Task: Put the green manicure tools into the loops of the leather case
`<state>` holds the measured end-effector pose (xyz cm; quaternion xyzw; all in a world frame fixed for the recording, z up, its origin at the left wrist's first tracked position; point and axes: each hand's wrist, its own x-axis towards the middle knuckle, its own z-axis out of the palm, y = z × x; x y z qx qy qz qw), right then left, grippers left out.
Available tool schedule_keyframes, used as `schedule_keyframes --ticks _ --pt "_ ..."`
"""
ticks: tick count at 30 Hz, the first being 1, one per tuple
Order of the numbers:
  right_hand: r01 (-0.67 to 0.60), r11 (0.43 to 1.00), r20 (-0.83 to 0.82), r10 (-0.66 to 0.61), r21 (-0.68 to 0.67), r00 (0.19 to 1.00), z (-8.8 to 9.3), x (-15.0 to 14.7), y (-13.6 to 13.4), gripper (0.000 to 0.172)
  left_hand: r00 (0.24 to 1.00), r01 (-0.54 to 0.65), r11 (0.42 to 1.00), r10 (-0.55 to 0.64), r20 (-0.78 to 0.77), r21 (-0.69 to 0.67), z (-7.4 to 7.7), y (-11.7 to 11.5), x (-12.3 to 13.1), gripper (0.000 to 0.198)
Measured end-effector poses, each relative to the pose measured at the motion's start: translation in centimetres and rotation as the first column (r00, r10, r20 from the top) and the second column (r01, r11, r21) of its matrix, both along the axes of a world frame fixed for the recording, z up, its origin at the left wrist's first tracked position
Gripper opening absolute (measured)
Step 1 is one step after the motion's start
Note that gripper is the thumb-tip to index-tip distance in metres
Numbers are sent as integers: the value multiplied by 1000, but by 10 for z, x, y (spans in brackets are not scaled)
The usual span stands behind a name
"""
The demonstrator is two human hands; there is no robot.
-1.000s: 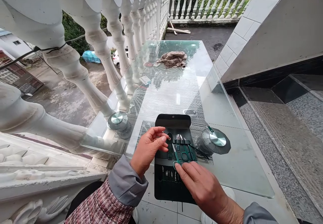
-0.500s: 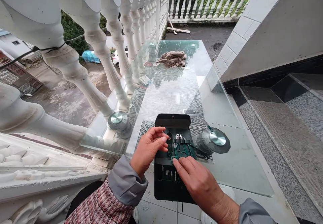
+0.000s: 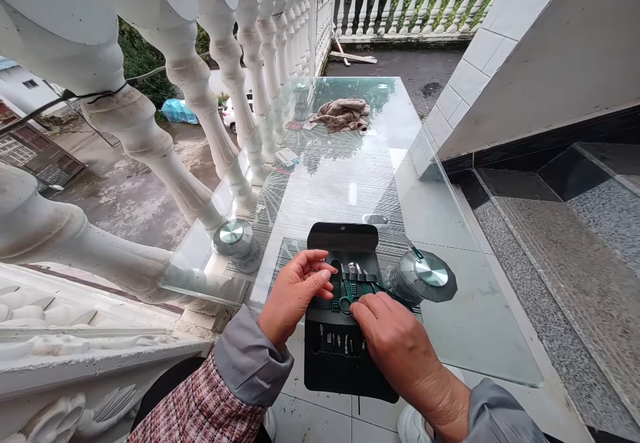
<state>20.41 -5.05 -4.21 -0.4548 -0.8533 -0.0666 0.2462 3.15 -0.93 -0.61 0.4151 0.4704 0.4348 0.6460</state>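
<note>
A black manicure case (image 3: 345,373) lies unfolded on the near end of the glass table, its bottom part reaching over the edge. Green-handled scissors (image 3: 345,304), nail clippers (image 3: 352,270) and other tools sit under its strap. My right hand (image 3: 400,340) has its fingers closed at the scissors' handle and covers part of the case. Above the case's left side hovers my left hand (image 3: 297,290), fingers loosely curled and apart, with nothing visible in them. Several small metal tools (image 3: 345,343) stand in the lower pocket.
The glass table (image 3: 440,216) has round-topped supports. A brown cloth (image 3: 343,115) lies at its far end, with a small card (image 3: 287,157) nearer. A foot file (image 3: 375,220) lies beyond the case. White balusters (image 3: 190,83) line the left; stone steps (image 3: 550,243) rise on the right.
The scissors have slid slightly upward under the strap, away from me. My right hand has shifted a little up and right. My left hand has stayed in place.
</note>
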Motion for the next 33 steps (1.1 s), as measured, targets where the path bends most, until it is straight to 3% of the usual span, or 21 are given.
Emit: schedule_keyframes --ticks 9,18,22,27,33 --pt "62 998 -15 -61 20 998 -2 2 2 28 1000 5 1000 -5 5 -8 1 1 0 36" --pt "-117 993 -195 109 -28 975 1 1 0 26 1000 5 1000 -5 1 -7 3 0 0 36" --pt "-8 993 -330 -33 -120 944 4 12 10 22 1000 7 1000 -7 -5 -10 4 -1 -1 36" --pt "136 951 -349 -232 -279 908 -1 21 29 26 1000 11 1000 -11 -11 -12 3 -1 0 35" --pt "61 957 -329 -157 -285 931 -6 14 48 31 999 13 1000 -13 -32 -15 0 2 0 34"
